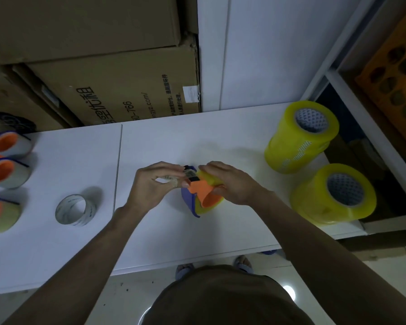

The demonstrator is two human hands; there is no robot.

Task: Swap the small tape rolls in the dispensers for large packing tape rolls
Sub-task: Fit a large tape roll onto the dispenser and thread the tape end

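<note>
Where cardboard boxes [117,90] back it — white table [162,242], pale wall [267,55]

Looking dim and bluish overall, with soft shadows falling left of the rolls on the desk [150,141]. Glaring off the floor [288,292] in one small bright spot below. Bending straight lines near the edges; blurring slightly at the corners.

Dispenser [189,202] blue, orange; stacked rolls [300,137] yellow; table [174,146] white
</note>
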